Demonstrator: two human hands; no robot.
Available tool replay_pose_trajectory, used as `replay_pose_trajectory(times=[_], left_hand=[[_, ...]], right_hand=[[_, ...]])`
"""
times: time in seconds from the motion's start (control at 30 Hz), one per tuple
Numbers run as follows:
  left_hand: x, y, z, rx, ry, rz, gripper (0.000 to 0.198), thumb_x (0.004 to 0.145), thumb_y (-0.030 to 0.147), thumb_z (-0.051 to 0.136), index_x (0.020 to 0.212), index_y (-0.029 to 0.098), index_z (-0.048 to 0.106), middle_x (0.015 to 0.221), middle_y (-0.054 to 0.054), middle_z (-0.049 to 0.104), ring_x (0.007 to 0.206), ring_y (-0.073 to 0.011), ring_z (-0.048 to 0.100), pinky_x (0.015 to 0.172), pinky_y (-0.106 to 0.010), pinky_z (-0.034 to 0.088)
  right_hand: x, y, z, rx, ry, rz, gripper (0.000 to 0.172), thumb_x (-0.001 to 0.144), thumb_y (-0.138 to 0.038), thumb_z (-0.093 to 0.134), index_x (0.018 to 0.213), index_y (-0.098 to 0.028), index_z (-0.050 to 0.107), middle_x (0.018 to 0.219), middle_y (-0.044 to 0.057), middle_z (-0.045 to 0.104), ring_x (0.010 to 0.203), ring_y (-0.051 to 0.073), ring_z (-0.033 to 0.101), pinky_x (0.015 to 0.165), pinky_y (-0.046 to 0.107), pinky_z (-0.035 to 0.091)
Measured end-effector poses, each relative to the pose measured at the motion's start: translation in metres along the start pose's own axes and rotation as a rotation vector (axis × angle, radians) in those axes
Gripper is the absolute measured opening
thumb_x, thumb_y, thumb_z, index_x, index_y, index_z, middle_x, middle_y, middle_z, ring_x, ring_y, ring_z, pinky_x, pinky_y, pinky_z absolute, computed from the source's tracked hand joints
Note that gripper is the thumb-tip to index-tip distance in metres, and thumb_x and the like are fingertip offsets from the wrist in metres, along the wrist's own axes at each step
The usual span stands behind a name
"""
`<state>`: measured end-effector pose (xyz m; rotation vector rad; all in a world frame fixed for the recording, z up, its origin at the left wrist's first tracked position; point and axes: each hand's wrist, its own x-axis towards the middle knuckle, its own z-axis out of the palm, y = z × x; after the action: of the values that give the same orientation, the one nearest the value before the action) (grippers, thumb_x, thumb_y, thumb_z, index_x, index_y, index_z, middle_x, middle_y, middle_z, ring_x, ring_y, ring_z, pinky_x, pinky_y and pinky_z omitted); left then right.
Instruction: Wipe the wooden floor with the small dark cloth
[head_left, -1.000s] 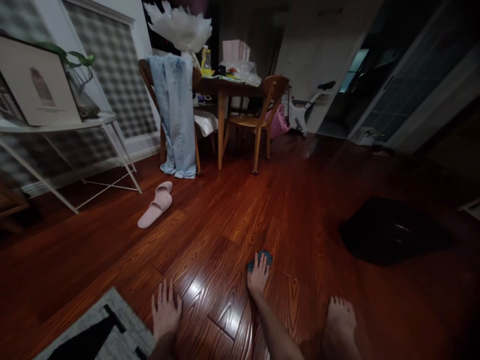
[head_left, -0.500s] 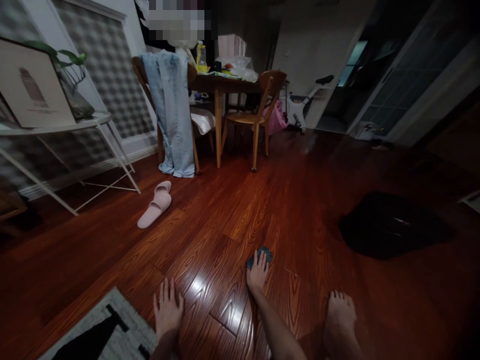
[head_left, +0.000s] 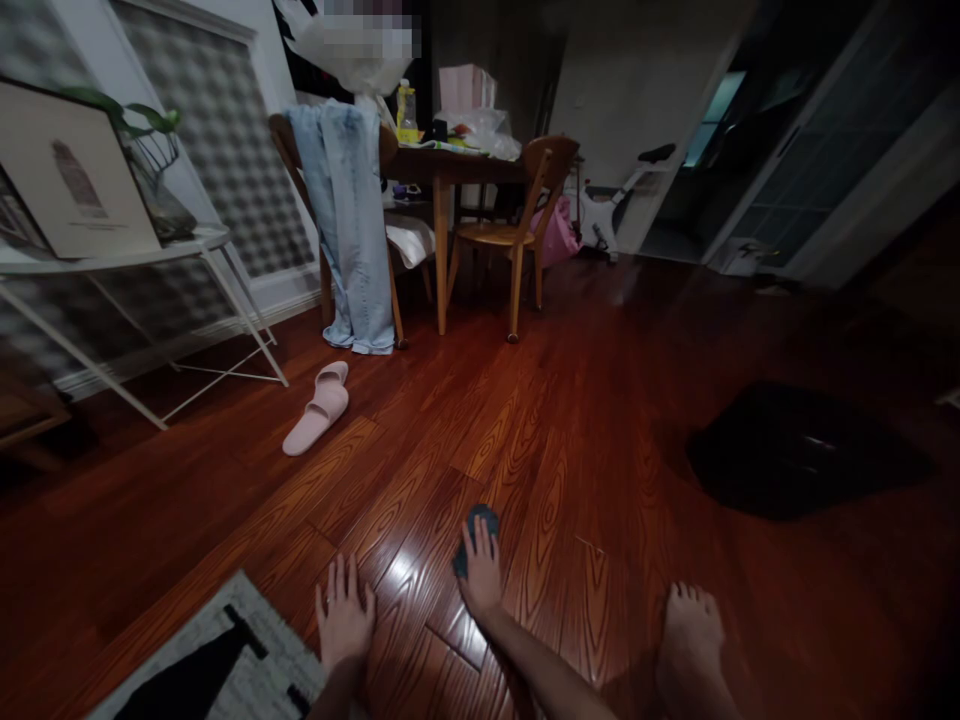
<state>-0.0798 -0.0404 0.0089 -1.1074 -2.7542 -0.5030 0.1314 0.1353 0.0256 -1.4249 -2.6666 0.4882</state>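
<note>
On the wooden floor, my right hand [head_left: 482, 572] lies flat over a dark blue-grey cloth [head_left: 484, 516], its fingers stretched out and pressing on it. Part of the cloth shows beyond the fingertips and by the thumb; the rest is hidden under the palm. To its left, my left hand [head_left: 346, 612] rests palm down on the bare floorboards with fingers spread, holding nothing. A ring shows on one of its fingers.
A patterned rug [head_left: 225, 650] lies at lower left, a pink slipper [head_left: 315, 415] ahead of it. My bare foot [head_left: 691, 635] is at right, near a dark object [head_left: 802, 455]. Chairs [head_left: 517, 235], a table [head_left: 441, 250] and a white side table [head_left: 225, 290] stand farther off.
My right hand has slid left across the floor with the cloth beneath it, closer to my left hand. My left hand stays in place; the view has shifted slightly.
</note>
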Motion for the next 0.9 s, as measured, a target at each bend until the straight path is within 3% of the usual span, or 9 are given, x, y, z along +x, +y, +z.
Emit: replay_pose_trajectory(times=[0.17,0.23,0.33,0.4,0.53,0.67,0.77,0.9], left_hand=[[0.000,0.003,-0.002,0.020,0.019,0.010,0.067,0.095,0.037,0.024,0.152,0.009,0.047,0.162,-0.018,0.047,0.154,-0.0285,0.037,0.131,-0.055,0.018],[0.000,0.003,-0.001,0.018,0.025,0.009,0.066,0.095,0.036,0.026,0.152,0.011,0.047,0.161,-0.016,0.049,0.154,-0.0272,0.037,0.131,-0.055,0.017],[0.000,0.002,-0.001,0.013,0.018,0.005,0.066,0.095,0.036,0.028,0.154,0.013,0.045,0.162,-0.015,0.049,0.154,-0.0264,0.036,0.131,-0.054,0.018],[0.001,0.002,-0.002,0.008,0.001,0.000,0.066,0.094,0.036,0.030,0.155,0.013,0.043,0.162,-0.016,0.048,0.154,-0.0270,0.037,0.131,-0.054,0.019],[0.001,0.003,-0.006,0.012,-0.037,-0.005,0.067,0.093,0.035,0.031,0.155,0.012,0.041,0.163,-0.017,0.047,0.155,-0.0287,0.036,0.130,-0.056,0.019],[0.000,0.003,-0.006,0.025,-0.044,-0.002,0.067,0.094,0.035,0.029,0.155,0.011,0.043,0.163,-0.016,0.046,0.155,-0.0285,0.035,0.131,-0.056,0.018],[-0.001,0.002,-0.004,0.025,-0.020,0.002,0.066,0.095,0.035,0.028,0.154,0.010,0.044,0.163,-0.017,0.046,0.154,-0.0287,0.036,0.131,-0.056,0.018],[-0.001,0.003,-0.003,0.017,0.013,0.010,0.066,0.096,0.036,0.026,0.152,0.009,0.046,0.162,-0.018,0.047,0.154,-0.0288,0.038,0.131,-0.055,0.019]], right_hand=[[-0.020,-0.054,0.004,0.069,-0.168,-0.339,0.094,0.089,-0.041,0.063,0.167,-0.025,0.014,0.175,0.008,0.004,0.162,0.025,0.004,0.130,0.050,0.013],[-0.017,-0.060,0.001,0.074,-0.196,-0.452,0.088,0.091,-0.042,0.060,0.167,-0.026,0.017,0.175,0.007,0.006,0.162,0.023,0.006,0.130,0.049,0.015],[0.000,-0.048,-0.006,0.099,-0.223,-0.535,0.081,0.090,-0.037,0.060,0.164,-0.029,0.027,0.175,0.006,0.014,0.162,0.020,0.011,0.130,0.046,0.016],[0.016,-0.031,-0.013,0.093,-0.204,-0.476,0.083,0.086,-0.029,0.060,0.163,-0.029,0.031,0.174,0.006,0.018,0.161,0.020,0.013,0.131,0.046,0.014],[0.040,0.014,-0.027,-0.001,-0.016,-0.134,0.083,0.084,-0.016,0.052,0.164,-0.025,0.031,0.174,0.007,0.020,0.161,0.020,0.014,0.131,0.044,0.012],[0.043,0.042,-0.026,-0.067,0.116,0.098,0.075,0.090,-0.018,0.047,0.163,-0.020,0.033,0.174,0.009,0.021,0.161,0.021,0.013,0.130,0.043,0.011],[0.036,0.040,-0.012,-0.069,0.117,0.130,0.078,0.089,-0.021,0.050,0.164,-0.020,0.029,0.174,0.010,0.018,0.162,0.022,0.011,0.130,0.043,0.009],[0.027,0.015,0.010,-0.052,0.125,0.144,0.079,0.091,-0.024,0.050,0.165,-0.018,0.024,0.175,0.012,0.014,0.162,0.024,0.009,0.130,0.046,0.008]])
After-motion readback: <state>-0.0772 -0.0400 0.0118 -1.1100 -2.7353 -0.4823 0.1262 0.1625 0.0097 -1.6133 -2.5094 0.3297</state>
